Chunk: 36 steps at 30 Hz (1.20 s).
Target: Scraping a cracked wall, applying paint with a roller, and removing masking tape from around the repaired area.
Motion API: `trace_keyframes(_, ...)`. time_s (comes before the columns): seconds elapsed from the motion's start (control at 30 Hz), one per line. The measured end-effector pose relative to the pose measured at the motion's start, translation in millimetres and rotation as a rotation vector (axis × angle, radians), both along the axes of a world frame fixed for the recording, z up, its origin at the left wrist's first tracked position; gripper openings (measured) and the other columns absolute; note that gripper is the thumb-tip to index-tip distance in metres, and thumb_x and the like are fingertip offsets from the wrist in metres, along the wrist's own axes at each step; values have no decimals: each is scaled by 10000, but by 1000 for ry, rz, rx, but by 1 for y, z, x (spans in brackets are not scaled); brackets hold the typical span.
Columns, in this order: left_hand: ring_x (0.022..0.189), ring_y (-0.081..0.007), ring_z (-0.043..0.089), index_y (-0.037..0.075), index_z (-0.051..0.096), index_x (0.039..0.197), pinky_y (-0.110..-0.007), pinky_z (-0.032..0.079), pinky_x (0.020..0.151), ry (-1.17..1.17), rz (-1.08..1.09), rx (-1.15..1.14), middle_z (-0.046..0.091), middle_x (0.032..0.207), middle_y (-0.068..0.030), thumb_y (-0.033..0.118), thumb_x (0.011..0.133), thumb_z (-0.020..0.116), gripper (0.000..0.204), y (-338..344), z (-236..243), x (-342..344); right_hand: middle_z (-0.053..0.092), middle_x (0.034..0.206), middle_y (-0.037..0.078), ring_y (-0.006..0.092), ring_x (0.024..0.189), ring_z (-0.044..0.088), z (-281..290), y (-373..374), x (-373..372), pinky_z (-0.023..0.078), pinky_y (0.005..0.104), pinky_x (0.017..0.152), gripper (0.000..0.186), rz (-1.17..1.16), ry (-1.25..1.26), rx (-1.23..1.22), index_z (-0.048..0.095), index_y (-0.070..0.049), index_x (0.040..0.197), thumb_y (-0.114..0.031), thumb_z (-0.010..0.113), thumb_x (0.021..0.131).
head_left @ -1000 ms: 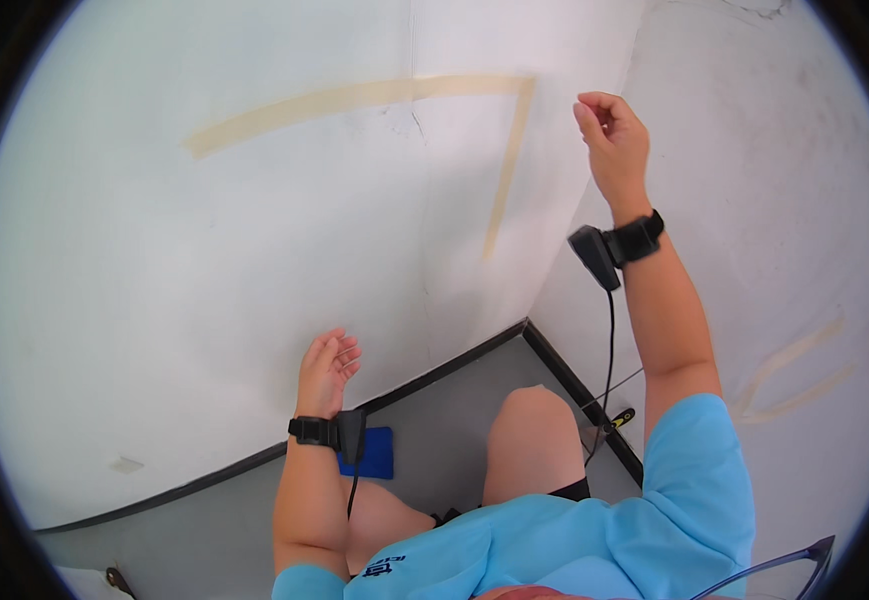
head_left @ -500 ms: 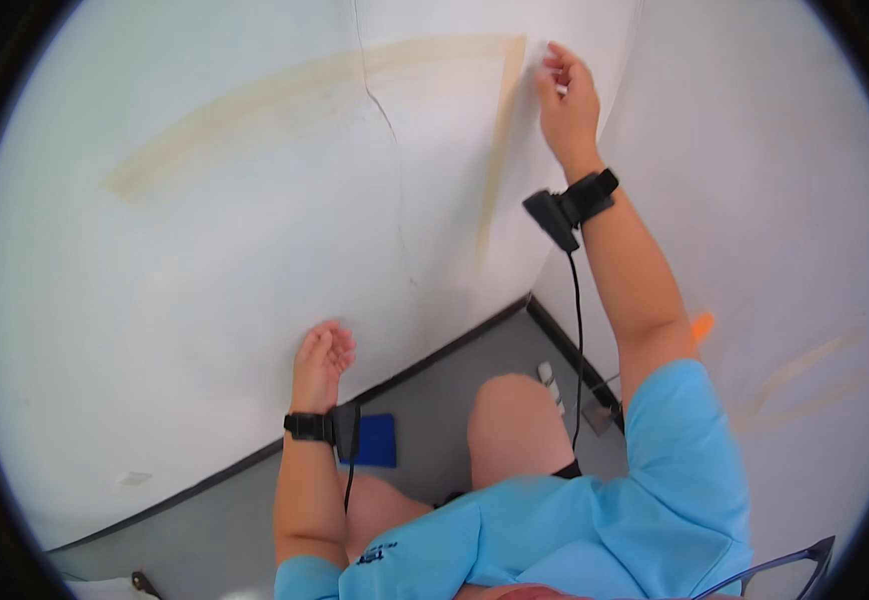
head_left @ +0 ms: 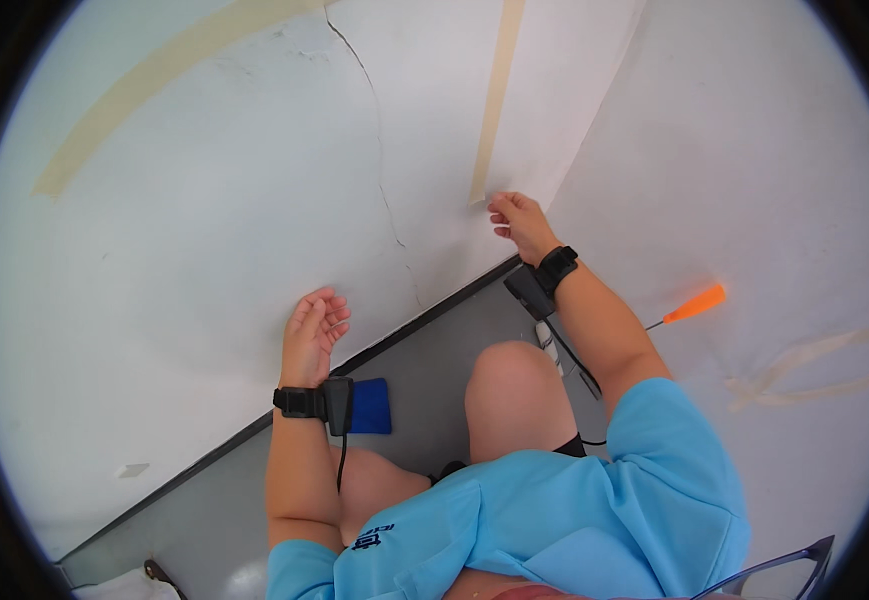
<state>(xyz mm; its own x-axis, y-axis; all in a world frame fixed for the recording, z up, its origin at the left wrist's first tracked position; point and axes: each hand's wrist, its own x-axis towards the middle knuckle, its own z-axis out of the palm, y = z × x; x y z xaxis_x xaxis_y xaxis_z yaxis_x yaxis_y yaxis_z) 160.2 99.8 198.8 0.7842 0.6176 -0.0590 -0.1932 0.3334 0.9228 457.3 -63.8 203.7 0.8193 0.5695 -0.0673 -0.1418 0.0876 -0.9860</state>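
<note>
A strip of masking tape (head_left: 495, 110) runs down the white wall (head_left: 204, 230). Close beside its lower end is my right hand (head_left: 524, 225), fingers curled and pressed together; whether they hold anything is hidden. A second masking tape strip (head_left: 124, 105) curves across the upper left of the wall. Between the two, a thin dark crack (head_left: 378, 140) winds downward. My left hand (head_left: 316, 330) is near the wall's lower part, palm turned inward, its fingers loosely bent and apart with nothing in them.
An orange-handled tool (head_left: 696, 302) with a thin shaft is by the right wall, near more tape strips (head_left: 804, 365). A blue flat item (head_left: 370, 406) and a white object (head_left: 548, 345) lie on the grey floor. Black cables hang from both wrist devices.
My right hand has come down from the tape's upper corner to its lower end. My left hand is slightly higher. The view has shifted, so the orange-handled tool shows more fully.
</note>
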Motion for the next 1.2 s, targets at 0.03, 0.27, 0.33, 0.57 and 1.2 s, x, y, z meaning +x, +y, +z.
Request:
trace_keyframes(0.03, 812, -144, 537, 53, 460, 1055, -262, 451, 691, 6, 6, -1, 542, 929, -62, 216, 880, 417, 244, 0, 0, 0, 524, 765, -3, 75, 640, 474, -3, 2, 0, 410, 227, 589, 178, 37, 1, 13, 512, -65, 900, -213, 548, 808)
trace_keyframes(0.27, 796, -142, 539, 54, 466, 1044, -260, 452, 691, 46, 20, -26, 547, 911, -60, 209, 876, 424, 232, -3, 5, 2, 514, 670, -22, 55, 620, 460, 2, 19, -5, 391, 216, 547, 205, 34, -35, 25, 540, -65, 744, -253, 620, 754)
trace_keyframes(0.33, 798, -142, 538, 54, 467, 1043, -260, 452, 690, 22, 30, -21, 547, 913, -61, 210, 874, 427, 233, -4, 6, 1, 520, 681, -5, 60, 628, 468, 1, 19, -10, 397, 209, 559, 172, 11, -25, 47, 526, -57, 738, -203, 610, 769)
trace_keyframes(0.57, 806, -141, 536, 51, 466, 1046, -260, 453, 685, 30, 24, -25, 549, 919, -63, 218, 871, 439, 243, -2, 2, -1, 520, 734, 18, 98, 674, 492, 2, -13, -32, 428, 233, 607, 129, 176, 199, 319, 483, -66, 747, -151, 567, 797)
trace_keyframes(1.2, 798, -117, 519, 50, 478, 1035, -238, 430, 671, 24, -14, 16, 545, 911, -48, 209, 871, 435, 231, 4, -12, -3, 469, 628, 13, 112, 565, 444, 57, -138, -82, 369, 231, 521, 141, 102, -53, 325, 423, -89, 711, -66, 537, 791)
